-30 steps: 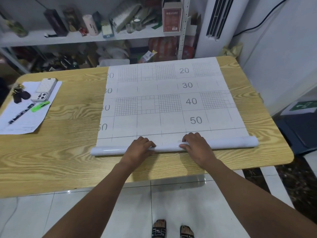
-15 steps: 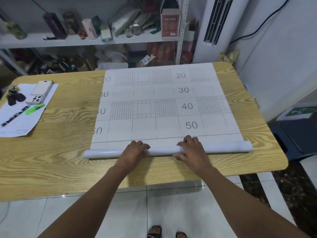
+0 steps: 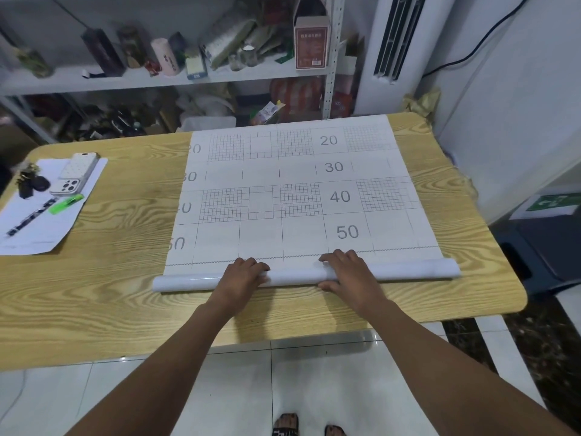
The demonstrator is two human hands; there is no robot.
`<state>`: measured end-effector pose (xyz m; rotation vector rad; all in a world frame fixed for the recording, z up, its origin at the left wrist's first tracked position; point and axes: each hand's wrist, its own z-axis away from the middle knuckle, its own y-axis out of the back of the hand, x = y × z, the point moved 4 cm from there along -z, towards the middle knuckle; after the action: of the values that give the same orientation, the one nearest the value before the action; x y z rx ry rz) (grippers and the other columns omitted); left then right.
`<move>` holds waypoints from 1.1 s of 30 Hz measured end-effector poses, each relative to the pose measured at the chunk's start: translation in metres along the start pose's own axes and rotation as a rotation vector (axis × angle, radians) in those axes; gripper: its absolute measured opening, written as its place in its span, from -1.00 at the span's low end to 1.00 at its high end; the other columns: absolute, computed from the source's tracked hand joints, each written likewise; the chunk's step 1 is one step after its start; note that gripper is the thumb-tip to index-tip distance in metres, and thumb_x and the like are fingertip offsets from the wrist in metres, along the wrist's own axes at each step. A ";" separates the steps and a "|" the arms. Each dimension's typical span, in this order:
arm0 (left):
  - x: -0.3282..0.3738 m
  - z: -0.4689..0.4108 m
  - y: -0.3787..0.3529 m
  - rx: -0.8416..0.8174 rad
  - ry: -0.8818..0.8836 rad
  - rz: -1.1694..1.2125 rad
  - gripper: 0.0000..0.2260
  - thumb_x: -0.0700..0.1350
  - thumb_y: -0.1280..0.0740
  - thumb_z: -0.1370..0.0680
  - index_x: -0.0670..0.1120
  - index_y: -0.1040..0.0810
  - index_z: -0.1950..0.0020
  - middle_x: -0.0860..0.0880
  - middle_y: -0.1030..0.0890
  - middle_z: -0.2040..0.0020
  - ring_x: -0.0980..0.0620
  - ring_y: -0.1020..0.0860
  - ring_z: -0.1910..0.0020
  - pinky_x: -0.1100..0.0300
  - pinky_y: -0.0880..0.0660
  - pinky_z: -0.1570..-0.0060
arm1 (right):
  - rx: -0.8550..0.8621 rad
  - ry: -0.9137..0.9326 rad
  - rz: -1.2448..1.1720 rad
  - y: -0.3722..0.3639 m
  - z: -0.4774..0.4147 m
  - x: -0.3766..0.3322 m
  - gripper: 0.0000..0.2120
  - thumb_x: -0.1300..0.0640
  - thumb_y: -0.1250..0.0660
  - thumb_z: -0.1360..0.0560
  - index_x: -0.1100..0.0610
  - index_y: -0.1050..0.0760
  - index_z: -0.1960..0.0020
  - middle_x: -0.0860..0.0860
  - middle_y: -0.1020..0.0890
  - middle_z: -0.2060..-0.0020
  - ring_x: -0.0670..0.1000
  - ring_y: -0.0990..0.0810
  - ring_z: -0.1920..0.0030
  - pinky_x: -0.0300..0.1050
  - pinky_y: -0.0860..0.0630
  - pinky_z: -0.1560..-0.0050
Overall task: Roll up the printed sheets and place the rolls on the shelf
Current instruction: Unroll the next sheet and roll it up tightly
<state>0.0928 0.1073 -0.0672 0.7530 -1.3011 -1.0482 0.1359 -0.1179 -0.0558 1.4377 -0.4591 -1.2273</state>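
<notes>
Two hands were on the work. We recorded the left hand (image 3: 242, 276) and the right hand (image 3: 349, 275) side by side, each with fingers curled over the roll (image 3: 408, 269) and gripping it. The roll lay across the table (image 3: 110, 278) near its front edge. The unrolled rest of the printed sheet (image 3: 298, 190) lay flat beyond it and reached the far edge, with grid panels and the figures 20, 30, 40 and 50 facing up.

Behind the table we noted the shelf (image 3: 94, 80). Its upper board was crowded with bottles, a pale cylinder (image 3: 165, 56) and a tall red-brown carton (image 3: 311, 42) at the right end. The board below held bags and clutter we could not identify.

On the table's left end a loose paper (image 3: 41, 228) carried a phone in a white case (image 3: 80, 165), a second phone (image 3: 64, 186), keys (image 3: 30, 184), a green marker (image 3: 66, 204) and a dark pen (image 3: 31, 217), all well apart from the sheet. A white air-conditioning unit (image 3: 393, 42) stood right of the shelf.
</notes>
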 end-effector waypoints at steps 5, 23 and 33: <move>0.002 0.000 0.004 0.024 0.104 0.076 -0.65 -0.05 -0.22 -0.57 -0.07 -0.34 -0.35 -0.07 -0.55 -0.11 -0.08 -0.39 -0.10 0.12 -0.28 -0.09 | 0.026 -0.023 -0.072 0.007 0.002 -0.002 -0.52 -0.03 -0.40 -0.44 0.08 -0.34 -0.29 -0.03 -0.50 -0.13 0.04 -0.38 -0.14 -0.10 -0.30 -0.17; 0.006 0.008 0.003 -0.009 -0.081 -0.090 -0.59 -0.27 -0.34 -0.44 -0.05 -0.42 -0.26 -0.10 -0.44 -0.11 -0.13 -0.45 0.04 0.16 -0.21 0.10 | 0.000 -0.056 -0.008 0.014 0.004 -0.003 -0.71 -0.05 -0.27 -0.54 0.07 -0.41 -0.18 0.00 -0.50 0.12 0.05 -0.46 -0.03 -0.12 -0.31 0.03; 0.000 0.009 0.001 -0.017 -0.116 -0.239 -0.50 -0.10 -0.61 -0.14 0.02 -0.54 -0.02 0.04 -0.54 0.27 -0.02 -0.52 0.28 0.22 -0.35 0.32 | -0.008 -0.042 -0.014 0.013 0.004 -0.009 -0.72 0.01 -0.24 -0.56 0.14 -0.47 -0.19 0.05 -0.56 -0.06 0.08 -0.46 -0.09 -0.08 -0.34 -0.09</move>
<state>0.0837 0.1083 -0.0651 0.8606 -1.3206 -1.3090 0.1340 -0.1157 -0.0395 1.4129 -0.4732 -1.2707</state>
